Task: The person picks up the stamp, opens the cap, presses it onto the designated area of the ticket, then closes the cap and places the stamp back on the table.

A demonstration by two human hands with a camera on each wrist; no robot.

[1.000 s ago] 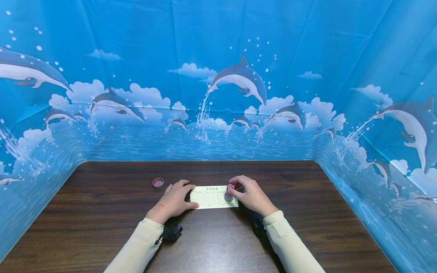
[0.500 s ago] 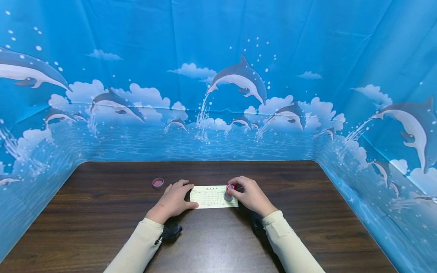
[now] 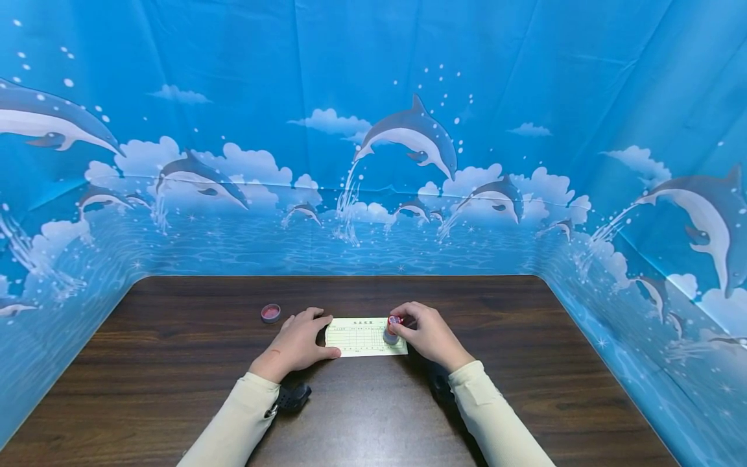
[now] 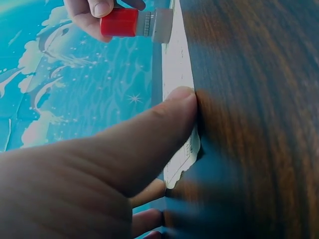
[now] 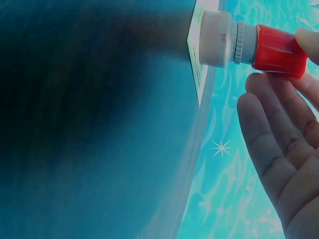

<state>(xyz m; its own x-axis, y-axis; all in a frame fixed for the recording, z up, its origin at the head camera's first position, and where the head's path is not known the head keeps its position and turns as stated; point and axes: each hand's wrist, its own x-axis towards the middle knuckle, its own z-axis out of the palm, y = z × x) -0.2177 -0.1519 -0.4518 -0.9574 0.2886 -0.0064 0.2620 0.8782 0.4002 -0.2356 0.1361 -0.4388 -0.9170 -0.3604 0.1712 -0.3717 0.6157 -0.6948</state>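
A pale green printed form (image 3: 356, 338) lies flat on the table, its torn left edge showing in the left wrist view. My left hand (image 3: 296, 345) rests at that edge, thumb on the near corner and fingers spread toward the far one. Near the form's right end stands a stamp with a red handle (image 4: 119, 23) and a greyish translucent base (image 5: 215, 39). Thumb and fingertips of my right hand (image 3: 430, 333) pinch the red handle from above. The base touches the paper, and its underside is hidden.
A small round cap with a reddish inside (image 3: 271, 313) sits on the dark wooden table (image 3: 192, 363), left of my left hand and farther back. A blue curtain printed with dolphins (image 3: 373, 240) stands along the back and sides of the table.
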